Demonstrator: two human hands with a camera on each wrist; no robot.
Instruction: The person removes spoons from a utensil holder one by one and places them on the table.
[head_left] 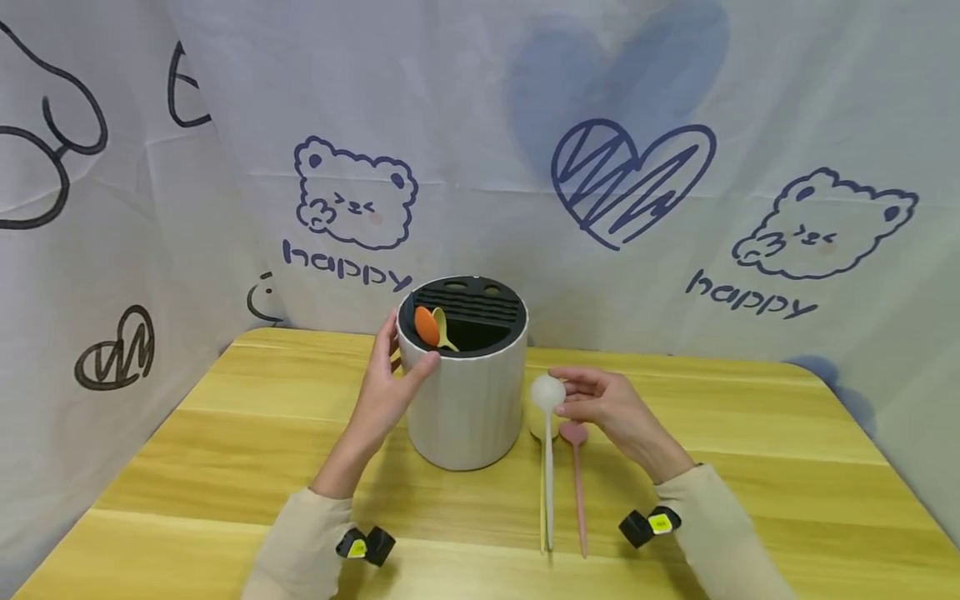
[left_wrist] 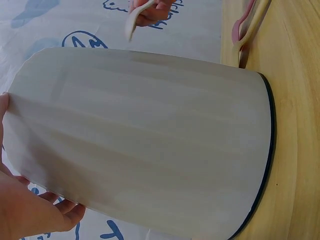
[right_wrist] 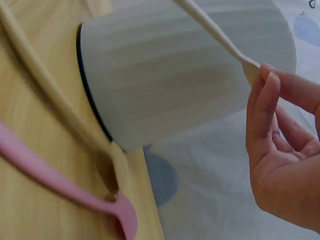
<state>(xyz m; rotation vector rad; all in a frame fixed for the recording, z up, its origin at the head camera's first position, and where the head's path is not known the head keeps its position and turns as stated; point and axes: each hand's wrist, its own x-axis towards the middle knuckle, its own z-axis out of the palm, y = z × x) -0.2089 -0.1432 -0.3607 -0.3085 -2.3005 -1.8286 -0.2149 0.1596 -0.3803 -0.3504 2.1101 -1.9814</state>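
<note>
A white ribbed utensil holder (head_left: 465,408) with a dark slotted top stands upright on the table. My left hand (head_left: 384,392) grips its left side near the rim, thumb in front. Inside the top opening lean an orange spoon (head_left: 427,326) and a pale yellow spoon (head_left: 442,329). With thumb and fingertips, my right hand (head_left: 611,408) pinches a white spoon (head_left: 548,393) by the edge of its bowl, handle hanging downward, just right of the holder. Below it on the table lie a yellow spoon (right_wrist: 55,90) and a pink spoon (right_wrist: 55,185), side by side.
The wooden table (head_left: 225,467) runs back to a white cloth (head_left: 480,108) printed with bears and hearts, hanging close behind the holder. Another stretch of cloth hangs along the left side. A dark device is strapped on each wrist.
</note>
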